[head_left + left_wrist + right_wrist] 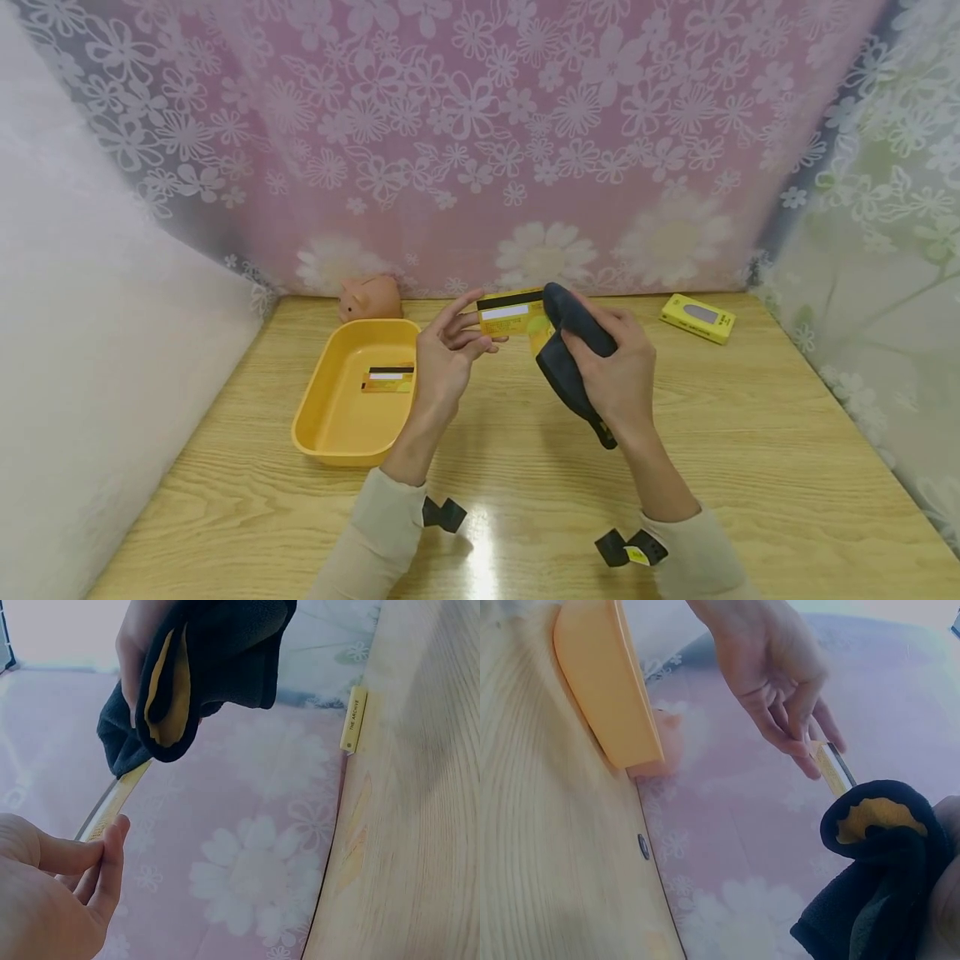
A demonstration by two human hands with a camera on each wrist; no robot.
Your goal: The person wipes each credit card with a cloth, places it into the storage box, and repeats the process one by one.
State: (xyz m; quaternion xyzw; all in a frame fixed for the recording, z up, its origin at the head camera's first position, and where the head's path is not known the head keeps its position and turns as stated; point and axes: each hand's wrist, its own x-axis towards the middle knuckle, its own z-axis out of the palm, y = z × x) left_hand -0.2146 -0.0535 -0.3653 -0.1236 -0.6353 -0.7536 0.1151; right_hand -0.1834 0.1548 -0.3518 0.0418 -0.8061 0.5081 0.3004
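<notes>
In the head view my left hand (pixel 442 362) pinches the left end of a yellow bank card (pixel 512 313) between thumb and fingers. The card's black stripe and white signature strip face me. My right hand (pixel 621 371) grips a folded dark navy cloth (pixel 572 379), which covers the card's right end. A yellow underside or lining shows inside the cloth's fold (pixel 171 712) in the left wrist view. From the right wrist view, the card (pixel 834 769) runs from the left fingertips to the cloth's edge. Both hands are raised above the wooden table.
A yellow plastic tray (pixel 352 459) stands left of my left hand, with a second card (pixel 387 379) lying inside. Behind it is a pink piggy bank (pixel 372 297). A small yellow box (pixel 697 318) lies at the back right. A flowered curtain (pixel 480 167) hangs along the table's back edge.
</notes>
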